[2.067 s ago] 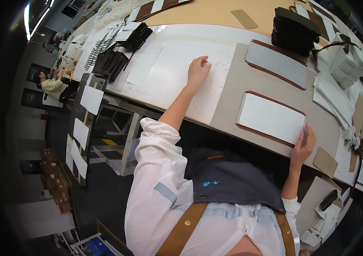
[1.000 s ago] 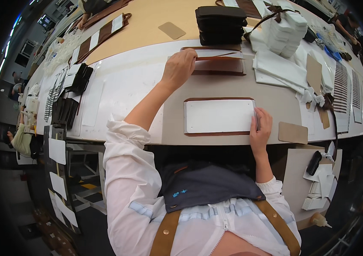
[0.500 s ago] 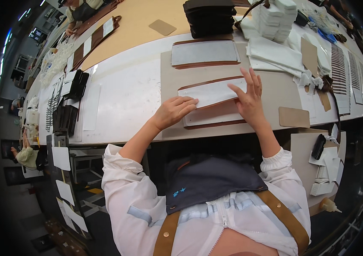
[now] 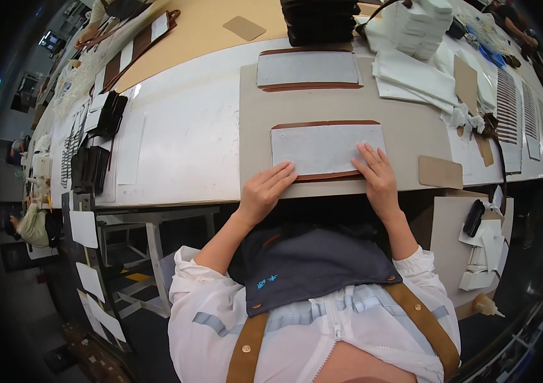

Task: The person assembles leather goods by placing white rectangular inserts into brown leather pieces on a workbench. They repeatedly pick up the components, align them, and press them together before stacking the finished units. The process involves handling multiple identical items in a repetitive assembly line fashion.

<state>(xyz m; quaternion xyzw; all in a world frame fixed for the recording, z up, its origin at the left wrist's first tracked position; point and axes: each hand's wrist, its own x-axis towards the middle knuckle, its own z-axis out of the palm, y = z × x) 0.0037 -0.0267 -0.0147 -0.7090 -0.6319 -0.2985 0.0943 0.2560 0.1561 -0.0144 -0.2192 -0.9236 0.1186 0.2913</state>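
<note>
A rectangular pale grey panel (image 4: pixel 322 150) with brown strips along its long edges lies flat on the beige board (image 4: pixel 412 137) in front of me. At its near left corner, my left hand (image 4: pixel 266 193) rests with fingers stretched out and their tips on the edge. My right hand (image 4: pixel 379 175) lies over the near right part, fingers extended and slightly apart. Neither hand grips anything. Farther off on the same board is a similar grey panel (image 4: pixel 310 68) with brown edges.
A dark stack (image 4: pixel 319 22) stands behind the far panel. White padded pieces (image 4: pixel 412 73) are piled at the far right, near a tan card (image 4: pixel 440 172). Dark folded pieces (image 4: pixel 91 167) stand at the left. Other people work around the table.
The upper panel, tilted and partly raised before, now lies flat over the lower one. My right hand has come down nearer to me, and the view has shifted slightly.
</note>
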